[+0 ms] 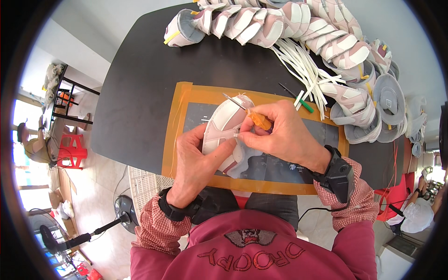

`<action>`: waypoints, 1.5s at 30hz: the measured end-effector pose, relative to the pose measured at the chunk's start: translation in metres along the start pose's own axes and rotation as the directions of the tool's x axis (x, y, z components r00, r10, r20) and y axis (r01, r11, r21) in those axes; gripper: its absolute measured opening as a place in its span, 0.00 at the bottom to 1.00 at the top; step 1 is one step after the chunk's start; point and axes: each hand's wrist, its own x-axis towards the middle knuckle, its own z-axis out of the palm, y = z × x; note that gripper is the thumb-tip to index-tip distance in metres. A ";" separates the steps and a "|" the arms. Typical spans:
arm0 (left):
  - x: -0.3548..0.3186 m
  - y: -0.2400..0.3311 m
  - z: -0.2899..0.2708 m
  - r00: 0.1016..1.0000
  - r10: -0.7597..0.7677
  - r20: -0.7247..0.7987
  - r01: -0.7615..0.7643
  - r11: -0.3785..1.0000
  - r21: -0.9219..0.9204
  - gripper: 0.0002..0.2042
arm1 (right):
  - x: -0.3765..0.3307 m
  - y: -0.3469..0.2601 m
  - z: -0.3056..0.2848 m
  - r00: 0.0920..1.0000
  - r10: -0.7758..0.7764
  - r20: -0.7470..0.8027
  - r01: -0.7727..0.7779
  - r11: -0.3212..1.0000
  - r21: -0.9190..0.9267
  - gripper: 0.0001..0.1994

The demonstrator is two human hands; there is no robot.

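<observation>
A white and dusty-pink shoe upper [224, 116] is tilted over the mat, its grey lining showing at the lower right. My left hand [196, 156] grips it, thumb pressed on its side panel. In my right hand [294, 140] is an awl with an orange-wrapped handle [259, 120]. Its thin metal shaft points up and left across the upper, near the frayed toe end. The thumb and forefinger of that hand pinch close to the upper's edge, where a small whitish bit [236, 135] shows; I cannot make out what it is.
Beneath my hands lies a dark mat [322, 133] edged with orange tape [184, 107] on a black table [130, 102]. Beyond it are a green-handled tool [305, 106], a bundle of white strips [298, 65] and rows of stacked uppers [261, 28]. Other people sit at both sides.
</observation>
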 end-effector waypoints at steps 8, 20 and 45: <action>0.000 0.001 0.002 0.999 0.032 -0.003 -0.032 0.999 0.035 0.12 | -0.002 -0.005 0.004 0.997 -0.034 -0.070 0.028 0.995 -0.095 0.08; 0.000 -0.002 0.005 0.996 -0.013 -0.092 0.014 1.000 0.013 0.11 | -0.008 -0.006 0.009 0.991 -0.078 -0.106 0.054 0.976 -0.211 0.10; -0.002 -0.003 -0.005 0.989 0.052 -0.140 -0.049 0.998 0.024 0.12 | -0.037 -0.023 -0.003 0.997 0.009 0.078 0.024 0.911 -0.412 0.09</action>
